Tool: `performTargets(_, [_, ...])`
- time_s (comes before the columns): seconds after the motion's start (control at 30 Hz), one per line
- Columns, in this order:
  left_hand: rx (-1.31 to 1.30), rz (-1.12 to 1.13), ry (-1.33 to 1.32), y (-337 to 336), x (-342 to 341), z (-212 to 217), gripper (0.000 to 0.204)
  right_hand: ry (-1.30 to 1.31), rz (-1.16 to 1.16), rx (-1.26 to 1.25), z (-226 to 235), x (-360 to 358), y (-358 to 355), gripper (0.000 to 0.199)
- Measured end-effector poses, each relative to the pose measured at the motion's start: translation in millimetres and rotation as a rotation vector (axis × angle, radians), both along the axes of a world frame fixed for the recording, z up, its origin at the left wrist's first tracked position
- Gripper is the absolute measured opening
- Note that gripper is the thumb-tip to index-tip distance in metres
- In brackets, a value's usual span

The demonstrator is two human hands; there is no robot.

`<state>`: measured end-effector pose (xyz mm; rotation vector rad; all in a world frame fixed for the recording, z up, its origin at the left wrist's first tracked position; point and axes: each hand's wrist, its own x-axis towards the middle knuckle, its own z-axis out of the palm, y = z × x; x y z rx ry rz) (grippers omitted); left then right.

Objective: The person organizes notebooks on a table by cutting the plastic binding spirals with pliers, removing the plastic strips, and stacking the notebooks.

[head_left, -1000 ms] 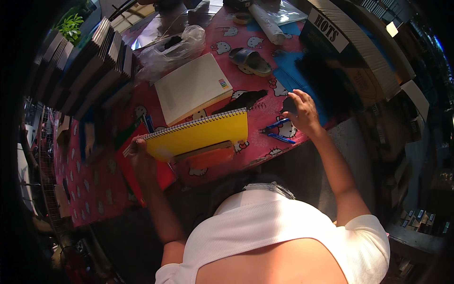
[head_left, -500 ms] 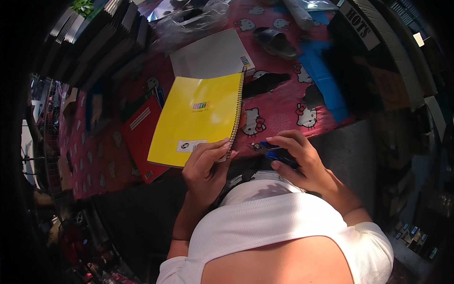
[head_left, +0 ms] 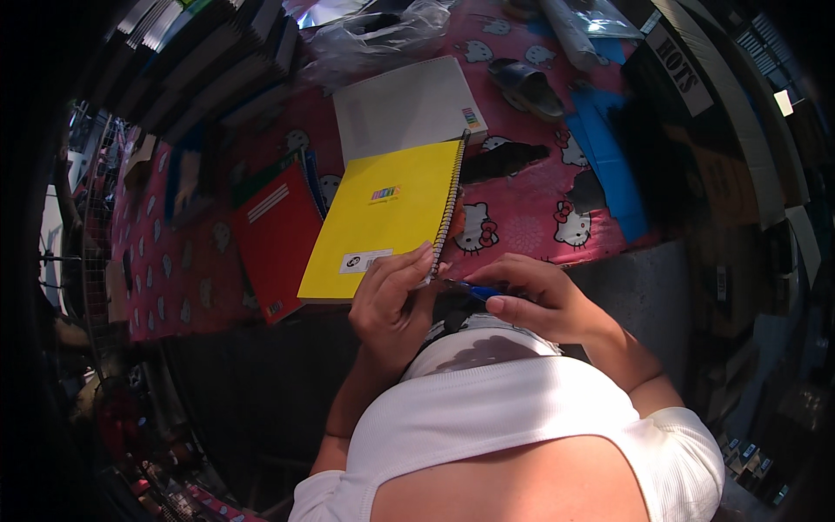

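Note:
A yellow spiral notebook (head_left: 383, 217) lies on the pink patterned tablecloth (head_left: 522, 209), its lower edge at the table's front. My left hand (head_left: 391, 300) rests on its lower right corner, fingers bent against the spiral edge. My right hand (head_left: 539, 300) is just to the right, close to my chest, and holds a small blue pen (head_left: 474, 290) whose tip points toward the left hand. The two hands nearly touch.
A red notebook (head_left: 278, 239) lies left of the yellow one, a white notebook (head_left: 409, 104) behind it. Farther back are a dark sandal (head_left: 526, 87), a clear plastic bag (head_left: 374, 39) and blue sheets (head_left: 609, 165). Stacked books (head_left: 200, 61) line the back left.
The yellow notebook was lifted by my left hand, then laid flat. My right hand came back from the far right of the table with the blue pen and now meets the left hand.

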<state>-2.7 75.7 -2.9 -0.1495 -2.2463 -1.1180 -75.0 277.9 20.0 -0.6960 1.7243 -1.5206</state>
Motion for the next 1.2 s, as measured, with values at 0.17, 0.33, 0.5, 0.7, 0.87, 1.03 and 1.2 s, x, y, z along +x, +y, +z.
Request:
performTargets(0.17, [-0.082, 0.042, 0.139, -8, -9, 0, 0.022, -1.101, 0.273, -0.281, -42, -25, -2, 0.035])
performTargets(0.33, [0.629, 0.562, 0.498, -90, 8, 5, 0.02, 0.686, -0.4, 0.222, -98, -53, 19, 0.042])
performTargets(0.5, [1.044, 1.113, 0.409, -170, 69, -77, 0.022, 1.208, -0.324, 0.414, -138, -95, 31, 0.039])
performTargets(0.7, [0.911, 1.163, 0.191, -218, 105, -146, 0.033, 0.768, -0.622, 0.45, -143, -254, -69, 0.042])
performTargets(0.87, [0.595, 0.75, 0.001, -118, 33, -37, 0.043, 0.399, -0.486, 0.771, -151, -290, -91, 0.047])
performTargets(1.03, [-0.156, 0.432, -0.39, -23, -13, -68, 0.055, 0.351, -0.445, 0.685, -148, -253, -101, 0.048])
performTargets(1.2, [-0.169, 0.214, -0.272, -53, -44, -84, 0.056, 0.406, -0.515, 0.686, -164, -270, -94, 0.044])
